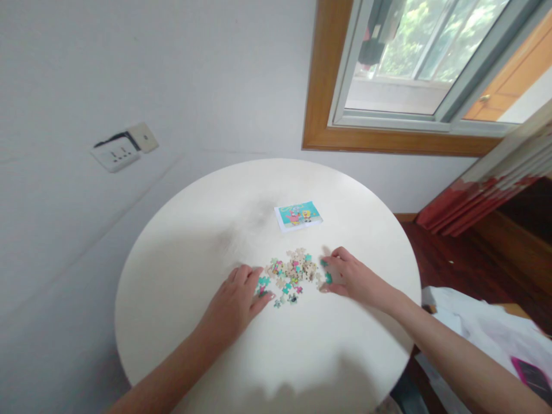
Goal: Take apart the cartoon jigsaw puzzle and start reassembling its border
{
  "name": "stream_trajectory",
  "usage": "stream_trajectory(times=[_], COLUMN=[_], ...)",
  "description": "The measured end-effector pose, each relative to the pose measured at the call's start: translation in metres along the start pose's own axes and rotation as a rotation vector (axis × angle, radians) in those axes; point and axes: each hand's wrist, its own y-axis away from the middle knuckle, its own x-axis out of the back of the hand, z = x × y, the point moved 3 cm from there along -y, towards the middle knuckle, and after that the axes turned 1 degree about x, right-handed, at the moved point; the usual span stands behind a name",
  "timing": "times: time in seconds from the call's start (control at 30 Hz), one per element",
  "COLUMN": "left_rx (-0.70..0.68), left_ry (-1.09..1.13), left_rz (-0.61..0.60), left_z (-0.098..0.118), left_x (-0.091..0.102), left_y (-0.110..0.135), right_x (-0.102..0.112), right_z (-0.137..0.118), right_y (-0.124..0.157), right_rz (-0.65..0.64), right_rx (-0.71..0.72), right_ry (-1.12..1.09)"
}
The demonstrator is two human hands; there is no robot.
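A loose heap of jigsaw puzzle pieces (297, 269) lies on the round white table (181, 276), some coloured side up and others pale side up. At the heap's left edge rests my left hand (235, 293), thumb and fingers apart around a few teal and pink pieces. On the opposite side my right hand (351, 276) is spread, its fingertips by some teal pieces (328, 278) at the heap's right edge. Neither hand grips a piece. Beyond the heap lies a picture card (299, 216) with cartoon figures on a teal background.
A white wall with a socket (116, 152) borders the table's far left side. A wood-framed window (414, 138) is at the upper right, beside a red and white curtain (478, 184). White plastic bags (470, 328) lie right of the table, with a pink-edged dark object (532, 376).
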Motion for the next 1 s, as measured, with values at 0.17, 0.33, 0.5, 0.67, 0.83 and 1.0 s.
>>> stream_trajectory(times=[0.17,0.33,0.5,0.67,0.83,1.0], left_rx=[0.015,0.011,0.003,-0.072,-0.157,-0.314], left_ry=[0.150,0.280,0.216,0.197,0.165,0.085], left_rz=[-0.010,0.031,0.086,0.016,0.002,-0.066], left_z=[0.029,0.011,-0.006,0.005,0.001,0.028], left_x=[-0.013,-0.006,0.003,-0.008,-0.008,-0.002], left_y=[-0.017,-0.021,-0.015,-0.027,-0.036,-0.048], right_x=[-0.017,-0.007,-0.005,-0.021,-0.013,0.002], right_z=[-0.028,-0.025,-0.007,-0.026,-0.028,0.004], right_y=[-0.025,-0.027,-0.016,-0.027,-0.031,-0.030], right_rz=[-0.003,0.023,0.034,-0.005,-0.030,0.188], right_rx=[-0.016,-0.023,-0.066,0.032,0.041,-0.101], right_ry=[-0.191,-0.222,-0.088,-0.105,-0.178,-0.178])
